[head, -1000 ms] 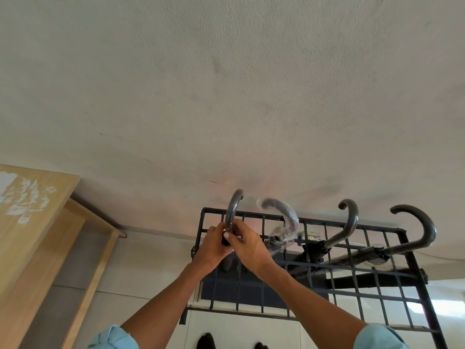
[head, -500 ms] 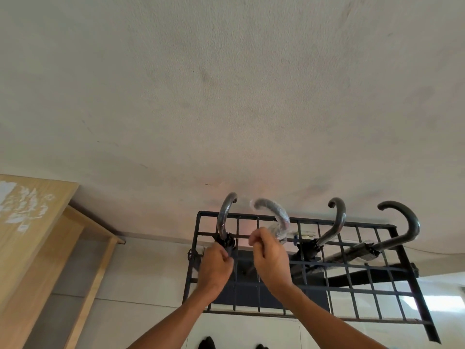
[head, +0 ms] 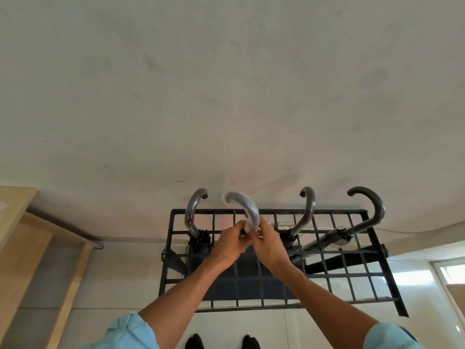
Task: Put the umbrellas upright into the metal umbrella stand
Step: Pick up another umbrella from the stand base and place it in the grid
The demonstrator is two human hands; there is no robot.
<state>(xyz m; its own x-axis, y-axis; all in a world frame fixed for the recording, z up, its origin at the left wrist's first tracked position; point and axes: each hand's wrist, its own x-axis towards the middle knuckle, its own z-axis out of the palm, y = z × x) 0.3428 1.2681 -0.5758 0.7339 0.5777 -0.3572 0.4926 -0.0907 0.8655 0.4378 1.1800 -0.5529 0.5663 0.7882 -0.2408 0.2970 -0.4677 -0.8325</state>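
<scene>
- Two dark shoes (head: 221, 341) stand on the pale floor, nearest the camera.
- The left hand (head: 230, 241) and right hand (head: 270, 244) meet, both gripping the plastic-wrapped handle (head: 245, 206) of the second umbrella from the left.
- That umbrella stands in the black metal stand (head: 377, 275), with three more hooked handles beside it.
- Behind is a plain wall (head: 226, 96).

no text, label or number seems readable anywhere in view.
</scene>
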